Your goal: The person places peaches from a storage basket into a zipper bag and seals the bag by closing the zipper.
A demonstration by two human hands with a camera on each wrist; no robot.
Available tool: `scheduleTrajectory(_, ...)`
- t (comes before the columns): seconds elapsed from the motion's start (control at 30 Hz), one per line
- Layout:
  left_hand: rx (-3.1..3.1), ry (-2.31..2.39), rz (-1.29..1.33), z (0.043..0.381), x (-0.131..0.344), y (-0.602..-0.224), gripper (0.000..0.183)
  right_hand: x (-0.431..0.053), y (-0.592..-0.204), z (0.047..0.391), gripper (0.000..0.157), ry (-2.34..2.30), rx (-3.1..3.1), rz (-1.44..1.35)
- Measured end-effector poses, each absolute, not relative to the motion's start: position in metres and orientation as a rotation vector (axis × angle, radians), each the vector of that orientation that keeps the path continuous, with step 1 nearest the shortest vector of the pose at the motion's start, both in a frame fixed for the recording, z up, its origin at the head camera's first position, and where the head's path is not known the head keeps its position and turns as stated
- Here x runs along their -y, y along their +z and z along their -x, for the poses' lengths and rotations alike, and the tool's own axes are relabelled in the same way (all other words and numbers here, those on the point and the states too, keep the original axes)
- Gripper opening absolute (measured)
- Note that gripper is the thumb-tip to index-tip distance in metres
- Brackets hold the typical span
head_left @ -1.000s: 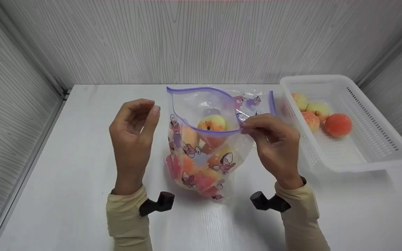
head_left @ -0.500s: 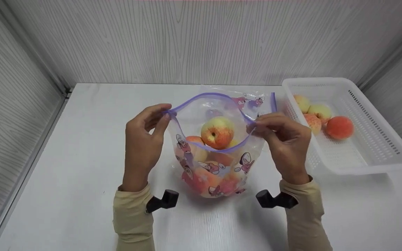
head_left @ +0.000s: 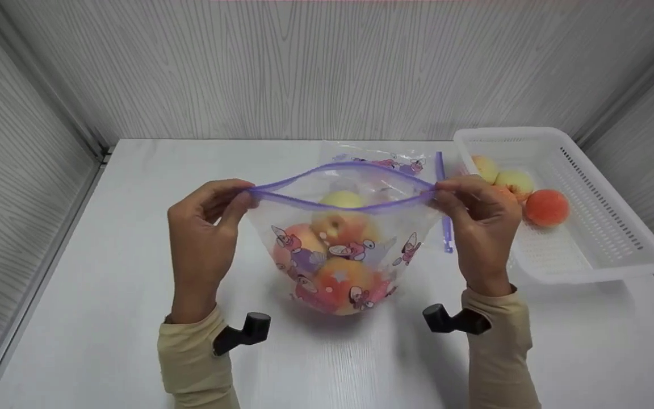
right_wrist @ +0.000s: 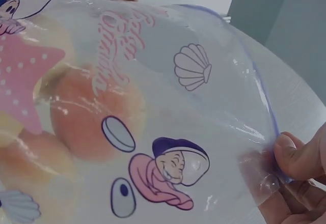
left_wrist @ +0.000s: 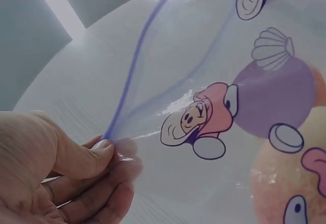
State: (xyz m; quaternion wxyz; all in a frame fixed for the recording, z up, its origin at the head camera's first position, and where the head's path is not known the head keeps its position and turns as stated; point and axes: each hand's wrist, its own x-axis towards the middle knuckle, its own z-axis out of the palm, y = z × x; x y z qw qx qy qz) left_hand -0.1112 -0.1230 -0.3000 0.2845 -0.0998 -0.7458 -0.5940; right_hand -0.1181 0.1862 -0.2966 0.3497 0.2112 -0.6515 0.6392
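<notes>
A clear zip bag [head_left: 381, 227] with cartoon prints and a purple rim stands mid-table, holding several peaches [head_left: 343, 278]. My left hand [head_left: 205, 233] pinches the left end of the rim between thumb and fingers; the left wrist view shows the thumb [left_wrist: 104, 150] pressed on that corner. At the opposite end, my right hand [head_left: 483, 227] pinches the other corner, and the right wrist view has its thumb [right_wrist: 288, 152] on the plastic. Between the hands the mouth is stretched wide, with a narrow gap between its two purple edges.
On the right stands a white plastic basket [head_left: 594, 250] with several peaches [head_left: 547, 208] at its left side. Another printed zip bag [head_left: 412, 165] lies flat behind the filled one, its purple edge near the basket. A wood-grain panel [head_left: 287, 68] closes off the back of the table.
My left hand came in and took hold of the left corner of the bag. Both hands then moved apart, pulling the round mouth into a narrower, wider slit.
</notes>
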Motion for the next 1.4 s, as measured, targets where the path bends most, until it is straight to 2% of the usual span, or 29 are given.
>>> scheduleTrajectory(0.4, 1.965, -1.612, 0.238, 0.107, 0.138, -0.298, 0.010, -0.191, -0.295, 0.120, 0.013, 1.550, 1.772, -0.539)
scheduleTrajectory(0.63, 2.053, -1.582, 0.310, 0.111, 0.142, -0.305, 0.011, -0.193, -0.289, 0.115, 0.021, 1.556, 1.938, -0.478)
scheduleTrajectory(0.83, 2.102, -1.568, 0.304, 0.111, 0.144, -0.307, 0.012, -0.208, -0.292, 0.122, 0.016, 1.700, 2.036, -0.445)
scheduleTrajectory(1.03, 2.180, -1.465, 0.246, 0.104, 0.140, -0.302, 0.018, -0.223, -0.303, 0.129, 0.012, 1.879, 2.016, -0.569)
scheduleTrajectory(1.2, 2.243, -1.089, 0.252, 0.092, 0.110, -0.277, 0.030, -0.224, -0.302, 0.130, 0.011, 1.935, 1.991, -0.575)
scheduleTrajectory(1.4, 2.353, -0.724, 0.715, 0.092, 0.037, -0.247, 0.029, -0.223, -0.299, 0.131, 0.008, 1.933, 1.927, -0.631)
